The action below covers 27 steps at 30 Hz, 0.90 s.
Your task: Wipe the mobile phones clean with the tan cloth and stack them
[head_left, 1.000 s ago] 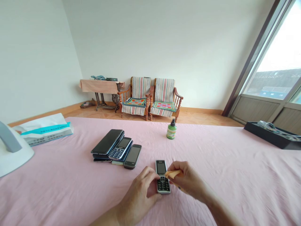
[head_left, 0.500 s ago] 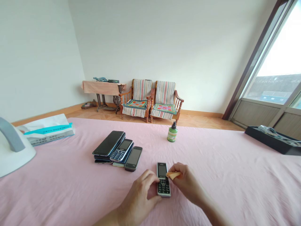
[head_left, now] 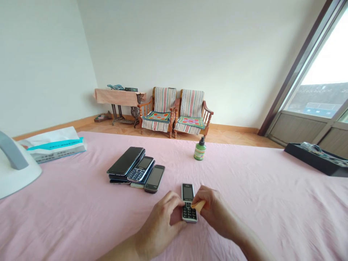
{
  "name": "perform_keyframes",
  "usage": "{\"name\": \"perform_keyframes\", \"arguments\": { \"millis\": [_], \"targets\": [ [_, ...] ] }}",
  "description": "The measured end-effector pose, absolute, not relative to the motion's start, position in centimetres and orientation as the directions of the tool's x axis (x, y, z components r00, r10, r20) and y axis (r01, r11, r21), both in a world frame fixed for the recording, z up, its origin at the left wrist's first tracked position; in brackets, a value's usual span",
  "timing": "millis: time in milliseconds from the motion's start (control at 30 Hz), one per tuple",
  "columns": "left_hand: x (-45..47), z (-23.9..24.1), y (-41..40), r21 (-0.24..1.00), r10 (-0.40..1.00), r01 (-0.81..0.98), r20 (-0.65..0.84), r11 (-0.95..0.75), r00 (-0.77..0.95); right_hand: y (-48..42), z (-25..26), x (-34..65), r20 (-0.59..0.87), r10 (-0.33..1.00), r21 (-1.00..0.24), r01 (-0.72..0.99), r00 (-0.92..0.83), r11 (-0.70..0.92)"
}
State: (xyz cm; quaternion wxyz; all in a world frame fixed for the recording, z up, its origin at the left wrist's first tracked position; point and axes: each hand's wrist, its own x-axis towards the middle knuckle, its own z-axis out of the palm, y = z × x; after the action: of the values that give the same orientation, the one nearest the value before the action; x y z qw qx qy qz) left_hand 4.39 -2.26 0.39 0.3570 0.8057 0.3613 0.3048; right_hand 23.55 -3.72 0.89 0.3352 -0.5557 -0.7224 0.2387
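Note:
A keypad mobile phone (head_left: 188,194), black-faced with a silver edge, lies face up on the pink cloth in front of me. My left hand (head_left: 160,221) grips its left side, fingertips by the upper keys and thumb at the lower edge. Pinched in my right hand (head_left: 213,208) is a folded orange cloth (head_left: 199,206), its tip pressed on the phone's keys near the right edge. To the left lie a stack of dark smartphones (head_left: 126,161), another keypad phone (head_left: 140,169) leaning on it and a small touchscreen phone (head_left: 154,178).
A green pump bottle (head_left: 199,149) stands beyond the phone. On the left are a tissue pack (head_left: 57,145) and a white object with a grey handle (head_left: 16,163). A black tray (head_left: 315,159) with cables sits at the far right. Two wooden chairs (head_left: 176,112) stand behind the pink-covered surface.
My right hand has moved the orange cloth from beside the phone's screen down onto its keys. The left hand keeps its hold. The view has tilted slightly.

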Motion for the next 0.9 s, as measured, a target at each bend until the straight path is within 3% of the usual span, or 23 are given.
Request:
{"name": "perform_keyframes", "arguments": {
  "millis": [900],
  "targets": [
    [4.13, 0.43, -2.16, 0.794, 0.782, 0.343, 0.247, -0.501, 0.572, -3.84, 1.55, 23.86, 0.188, 0.963, -0.698, 0.663, -0.193, 0.269]
  ]
}}
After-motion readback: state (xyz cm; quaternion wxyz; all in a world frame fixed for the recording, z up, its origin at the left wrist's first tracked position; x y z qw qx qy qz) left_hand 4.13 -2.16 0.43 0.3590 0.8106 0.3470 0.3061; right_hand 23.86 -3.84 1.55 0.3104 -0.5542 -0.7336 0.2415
